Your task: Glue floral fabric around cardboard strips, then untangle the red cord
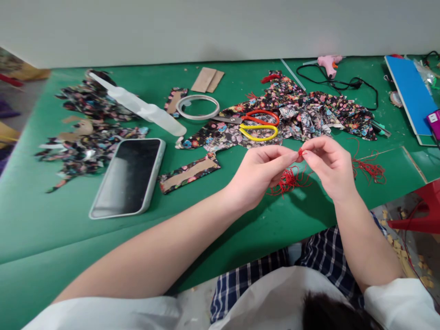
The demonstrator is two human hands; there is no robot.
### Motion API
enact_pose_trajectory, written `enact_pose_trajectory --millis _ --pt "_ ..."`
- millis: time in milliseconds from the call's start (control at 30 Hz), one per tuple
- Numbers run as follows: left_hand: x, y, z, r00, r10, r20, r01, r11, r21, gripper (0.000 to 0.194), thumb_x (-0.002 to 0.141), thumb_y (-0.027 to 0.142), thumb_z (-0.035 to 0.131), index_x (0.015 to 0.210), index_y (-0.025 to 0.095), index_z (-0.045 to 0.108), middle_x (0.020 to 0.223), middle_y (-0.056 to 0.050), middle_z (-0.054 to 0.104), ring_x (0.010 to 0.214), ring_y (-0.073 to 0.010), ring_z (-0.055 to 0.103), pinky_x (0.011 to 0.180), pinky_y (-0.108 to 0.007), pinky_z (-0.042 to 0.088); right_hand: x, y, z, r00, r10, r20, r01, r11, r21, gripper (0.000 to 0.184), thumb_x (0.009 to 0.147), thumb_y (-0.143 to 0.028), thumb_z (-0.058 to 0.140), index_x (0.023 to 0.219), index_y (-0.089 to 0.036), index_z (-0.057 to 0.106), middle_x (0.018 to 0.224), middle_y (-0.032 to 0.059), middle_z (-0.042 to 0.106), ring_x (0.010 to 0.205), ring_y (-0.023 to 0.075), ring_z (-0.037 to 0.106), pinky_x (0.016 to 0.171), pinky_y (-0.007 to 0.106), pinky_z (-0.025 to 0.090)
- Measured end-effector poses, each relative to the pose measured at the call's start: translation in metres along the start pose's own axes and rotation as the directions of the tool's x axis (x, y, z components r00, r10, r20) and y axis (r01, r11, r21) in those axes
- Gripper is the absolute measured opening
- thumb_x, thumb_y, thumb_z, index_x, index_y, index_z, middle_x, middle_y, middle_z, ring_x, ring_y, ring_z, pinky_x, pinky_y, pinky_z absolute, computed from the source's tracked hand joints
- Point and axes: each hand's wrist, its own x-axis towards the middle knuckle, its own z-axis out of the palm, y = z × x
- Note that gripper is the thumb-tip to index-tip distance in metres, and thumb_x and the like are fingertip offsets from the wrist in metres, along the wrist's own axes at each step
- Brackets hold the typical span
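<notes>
Pinching the tiny tip of a red cord bundle (pixel 300 154) between thumb and forefinger, the left hand (pixel 259 170) and right hand (pixel 328 167) almost meet over the near part of the green table (pixel 62 233); the tip is short and stands roughly upright, its long axis hard to tell behind the fingertips, while loose red strands (pixel 289 181) fan out below, between the two hands and partly hidden by the left, though whether they join the tip cannot be told; a purple object (pixel 433 123) at the right edge bears a pale marking too small to read; a second red tassel (pixel 371 169) lies just right of the right hand, and beyond both hands red-and-yellow-handled scissors (pixel 241 123) point their blades left on black floral fabric (pixel 305 114)
</notes>
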Motion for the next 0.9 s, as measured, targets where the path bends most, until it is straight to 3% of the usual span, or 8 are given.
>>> enact_pose_trajectory --millis 167,433,900 --pt "0.0008 -0.0009 -0.0007 0.999 0.025 -0.020 -0.025 0.999 0.026 0.017 0.066 0.033 0.072 0.064 0.018 0.063 0.041 0.009 0.031 0.037 -0.0040 0.021 0.038 -0.023 0.011 0.0002 0.0004 0.0000 1.000 0.006 0.005 -0.005 1.000 -0.025 0.007 0.079 -0.028 0.063 0.085 -0.024 0.064 0.084 -0.0040 0.068 0.078 0.0081 0.065 0.075 0.025 0.055" --pt "0.0013 -0.0025 -0.0006 0.997 0.071 -0.038 -0.070 0.997 0.035 0.016 0.066 0.031 0.072 0.066 0.017 0.064 0.040 0.010 0.032 0.037 -0.0039 0.022 0.036 -0.022 0.012 0.0014 0.0013 0.0004 0.998 -0.059 -0.019 0.058 0.998 -0.029 0.005 0.077 -0.024 0.068 0.081 -0.025 0.068 0.080 -0.0058 0.068 0.076 0.0053 0.064 0.071 0.019 0.054" --pt "0.0017 -0.0028 -0.0009 0.996 0.085 -0.028 -0.084 0.996 0.024 0.013 0.067 0.028 0.070 0.066 0.016 0.066 0.040 0.010 0.032 0.037 -0.0033 0.022 0.035 -0.020 0.012 0.0017 0.0024 -0.0007 0.992 -0.106 -0.062 0.099 0.988 -0.115 0.002 0.078 -0.024 0.067 0.079 -0.025 0.068 0.077 -0.0053 0.069 0.074 0.0069 0.064 0.071 0.022 0.054"
